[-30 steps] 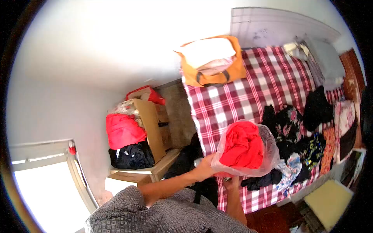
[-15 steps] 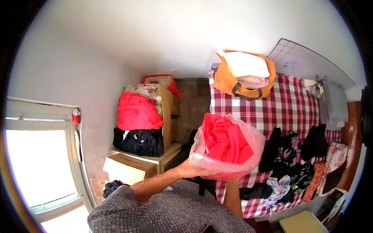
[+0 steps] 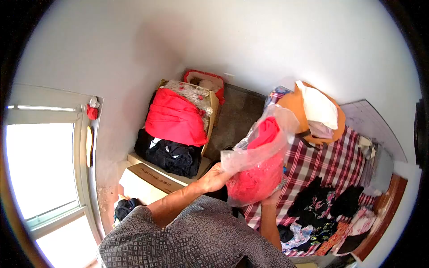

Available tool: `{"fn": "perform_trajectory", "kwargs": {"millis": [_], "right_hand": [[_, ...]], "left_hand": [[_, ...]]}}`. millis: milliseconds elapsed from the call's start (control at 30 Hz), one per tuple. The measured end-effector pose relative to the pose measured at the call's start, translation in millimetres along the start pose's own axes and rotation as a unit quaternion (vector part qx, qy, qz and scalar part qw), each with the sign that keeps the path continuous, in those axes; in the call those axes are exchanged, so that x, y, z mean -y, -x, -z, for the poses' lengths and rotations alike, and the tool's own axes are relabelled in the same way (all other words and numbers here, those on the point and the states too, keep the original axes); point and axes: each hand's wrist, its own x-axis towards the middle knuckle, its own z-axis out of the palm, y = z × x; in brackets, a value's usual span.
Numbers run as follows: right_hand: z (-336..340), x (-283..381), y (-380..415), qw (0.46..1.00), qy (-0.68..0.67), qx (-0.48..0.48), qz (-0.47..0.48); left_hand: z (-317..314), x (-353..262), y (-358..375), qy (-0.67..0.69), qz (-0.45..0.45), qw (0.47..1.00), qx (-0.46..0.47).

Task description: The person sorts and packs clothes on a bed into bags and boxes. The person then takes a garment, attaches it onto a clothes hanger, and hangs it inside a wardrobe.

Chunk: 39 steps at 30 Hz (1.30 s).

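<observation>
A clear plastic bag (image 3: 254,178) with red cloth (image 3: 268,132) inside is held up in front of me. My left hand (image 3: 214,177) grips the bag's rim on its left side. Under the lower right of the bag is my right hand (image 3: 271,198), its fingers mostly hidden behind the plastic. The bag's mouth tilts up and to the right, close to an orange bag (image 3: 292,105) with a white item on top, which stands on the checked bed cover (image 3: 308,167).
Left of centre, an open carton (image 3: 213,114) holds red cloth and black clothes; another carton (image 3: 154,176) sits below. Dark and patterned clothes (image 3: 319,210) lie on the bed's near part. A window (image 3: 42,165) is at the far left.
The view has turned, shifting the cartons and orange bag rightward. The plastic bag now tilts more upright, with its rim drawn up; my left hand has moved from under it to its left rim.
</observation>
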Motion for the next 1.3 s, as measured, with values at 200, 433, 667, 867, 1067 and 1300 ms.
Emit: {"fn": "perform_trajectory", "kwargs": {"millis": [200,433,667,867,1067,1300], "right_hand": [[-65.7,-27.1,-39.4,0.992,0.079,-0.067,-0.067],[-119.6,-51.1,-61.8,0.974,0.182,-0.044,-0.129],[-161.7,-106.8,-75.3,0.952,0.201,0.025,-0.229],[-171.9,-136.3,-67.8,0.935,0.181,0.085,-0.293],[-183.7,-171.3,-45.6,0.926,0.191,0.118,-0.304],[-172.4,-219.0,-71.6,0.844,0.487,0.167,-0.149]], "left_hand": [[44.0,3.5,12.7,0.152,0.037,0.977,-0.142],[82.5,-3.4,30.5,0.319,-0.045,0.912,-0.253],[112.3,-33.2,84.4,0.292,-0.126,0.876,-0.362],[126.9,-26.6,129.7,0.196,-0.158,0.825,-0.506],[142.7,-33.3,171.0,0.214,-0.204,0.797,-0.526],[228.5,23.9,181.2,0.181,-0.265,0.744,-0.586]]}}
